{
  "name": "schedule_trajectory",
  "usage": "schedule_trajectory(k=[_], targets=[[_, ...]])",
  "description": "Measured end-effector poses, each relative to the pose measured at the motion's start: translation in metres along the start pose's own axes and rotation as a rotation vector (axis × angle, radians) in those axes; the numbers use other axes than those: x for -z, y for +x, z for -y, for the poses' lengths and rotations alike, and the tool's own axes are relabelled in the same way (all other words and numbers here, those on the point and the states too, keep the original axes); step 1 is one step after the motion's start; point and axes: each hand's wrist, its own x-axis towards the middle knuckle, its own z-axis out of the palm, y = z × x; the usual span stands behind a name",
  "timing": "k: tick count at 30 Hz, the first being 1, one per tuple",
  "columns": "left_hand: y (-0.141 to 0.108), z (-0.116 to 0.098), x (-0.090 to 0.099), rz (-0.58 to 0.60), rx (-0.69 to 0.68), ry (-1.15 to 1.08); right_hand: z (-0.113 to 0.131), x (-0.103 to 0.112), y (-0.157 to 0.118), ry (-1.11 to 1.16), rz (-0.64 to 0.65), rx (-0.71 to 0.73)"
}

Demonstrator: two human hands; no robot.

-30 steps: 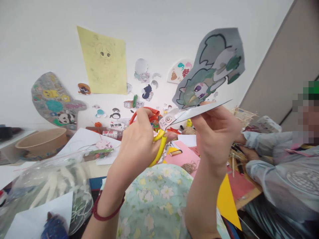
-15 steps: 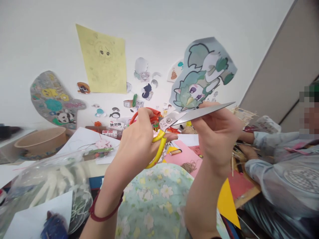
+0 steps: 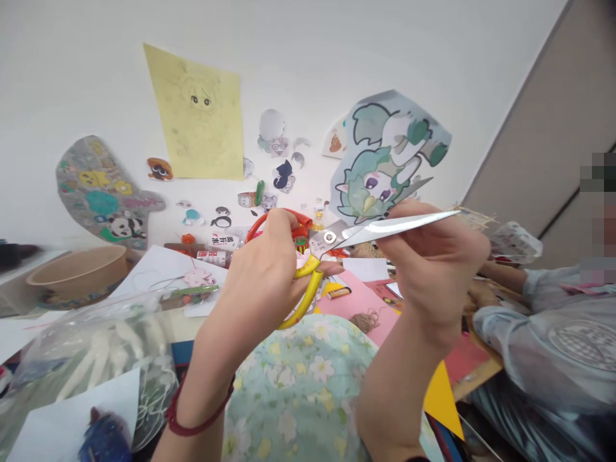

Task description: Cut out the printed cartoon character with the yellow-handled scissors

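While the two bare hands work apart from each other, each is clamped on one thing: the left hand (image 3: 267, 266) is wrapped around the handles of one pair of scissors (image 3: 330, 237), and the right hand (image 3: 436, 256) pinches one paper cutout (image 3: 385, 151) by its lower edge. The scissors have two handle loops, one red-orange and one yellow, and two blades, which stand parted. They are held in the air between the hands, in front of the wall (image 3: 337, 38) and above one floral cloth (image 3: 293, 385). Their long axis runs from the handles at lower left to the tips at right, slightly upward; the bright lower blade crosses in front of the right hand. How the paper sits between the blades I cannot tell. The cutout bears one green-and-white creature, its long axis slanting from the head at lower left, near the pivot, up to the limbs at upper right.

On the wall are one yellow sheet (image 3: 202, 128) and one grey board (image 3: 103, 186), with several small stickers between and below. One ball of twine (image 3: 364, 319) lies at one pink sheet (image 3: 359, 292); at far left stands one tan bowl (image 3: 77, 273), and at lower left one blue figure (image 3: 104, 439). One other person (image 3: 568, 327) sits at the right, wearing pale sleeves
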Motion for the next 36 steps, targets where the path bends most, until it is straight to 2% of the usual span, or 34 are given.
schedule_trajectory(k=[10, 23, 36], targets=[[-0.002, -0.002, 0.001, 0.026, 0.001, -0.006, 0.005, 0.004, 0.001, -0.054, 0.011, -0.019], [-0.001, -0.005, 0.001, 0.103, 0.155, -0.076, 0.006, -0.011, -0.001, -0.034, -0.09, -0.04], [-0.003, -0.002, -0.003, 0.065, 0.147, -0.127, 0.002, -0.02, -0.002, -0.015, -0.108, -0.042]])
